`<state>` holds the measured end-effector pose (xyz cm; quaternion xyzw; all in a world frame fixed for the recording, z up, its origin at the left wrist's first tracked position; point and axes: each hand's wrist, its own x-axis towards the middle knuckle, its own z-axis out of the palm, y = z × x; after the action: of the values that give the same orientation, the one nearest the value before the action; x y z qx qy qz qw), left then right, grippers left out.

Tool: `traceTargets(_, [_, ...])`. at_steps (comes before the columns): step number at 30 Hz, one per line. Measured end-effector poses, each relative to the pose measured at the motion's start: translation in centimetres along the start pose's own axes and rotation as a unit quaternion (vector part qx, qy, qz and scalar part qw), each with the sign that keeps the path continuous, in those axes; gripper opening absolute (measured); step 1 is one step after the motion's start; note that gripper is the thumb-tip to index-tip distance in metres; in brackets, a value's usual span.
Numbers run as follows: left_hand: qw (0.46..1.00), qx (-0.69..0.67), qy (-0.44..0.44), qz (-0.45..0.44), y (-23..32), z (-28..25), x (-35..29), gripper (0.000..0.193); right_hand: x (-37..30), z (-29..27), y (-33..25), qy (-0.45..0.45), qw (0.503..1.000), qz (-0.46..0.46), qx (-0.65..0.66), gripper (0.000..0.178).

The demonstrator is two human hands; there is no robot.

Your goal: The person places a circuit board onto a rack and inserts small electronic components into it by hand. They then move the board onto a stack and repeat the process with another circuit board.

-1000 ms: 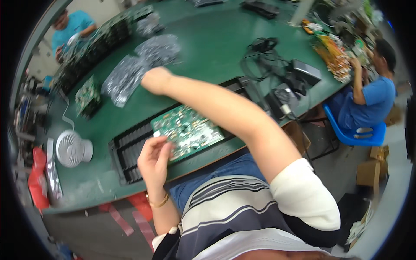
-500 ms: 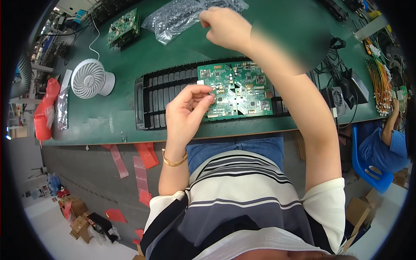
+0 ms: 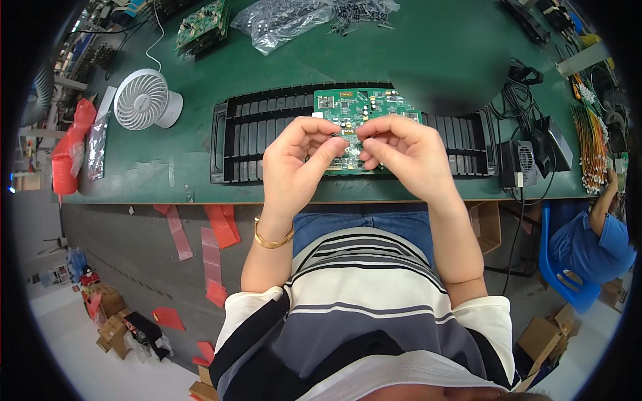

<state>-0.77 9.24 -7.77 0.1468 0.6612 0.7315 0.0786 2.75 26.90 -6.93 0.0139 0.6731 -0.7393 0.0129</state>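
Observation:
A green circuit board [image 3: 326, 101], populated with small parts, lies across a black slotted tray [image 3: 257, 108]. Over its middle, my left hand [image 3: 297, 157] and my right hand [image 3: 411, 157] face each other, fingertips a little apart. Thumb and forefinger of each are closed in a pinch; whatever they hold is too small to make out. Both hands cover the board's lower part. Beyond the tray, at the far side of the bench, a heap of small black parts with thin wire leads [image 3: 361, 15] lies beside a clear plastic bag [image 3: 281, 25].
A white fan [image 3: 142, 100] stands left of the tray, and another board assembly [image 3: 202, 27] sits behind it. Black cables [image 3: 518, 100] and a power supply [image 3: 518, 164] are to the right. A blurred patch hides part of the bench. Someone in blue [image 3: 592, 230] sits at far right.
My right hand has come back from the heap of leaded parts to the board, beside my left hand. My left hand has shifted slightly right, still pinched. The view has tilted a little.

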Motion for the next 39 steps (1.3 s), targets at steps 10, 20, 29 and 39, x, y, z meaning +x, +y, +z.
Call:
traceTargets(10, [0.998, -0.055, -0.002, -0.016, -0.6, 0.6, 0.1, 0.015, -0.5, 0.7, 0.7, 0.023, 0.998, -0.049, -0.04, 0.008])
traceTargets(20, [0.983, 0.118, 0.059, 0.129, -0.6, 1.4, -0.5, 0.015, -1.1, 1.5, 0.5, 0.075, 0.997, 0.024, 0.023, 0.005])
traceTargets(29, [0.941, 0.302, -0.037, 0.149, 1.6, -1.2, -1.3, 0.015, -1.7, 0.5, 0.1, 0.115, 0.993, -0.008, 0.023, 0.02])
traceTargets(39, [0.881, 0.425, -0.053, 0.202, 0.6, -1.0, -1.0, 0.013, -5.0, -4.8, -5.6, 0.072, 0.889, -0.308, 0.331, 0.035])
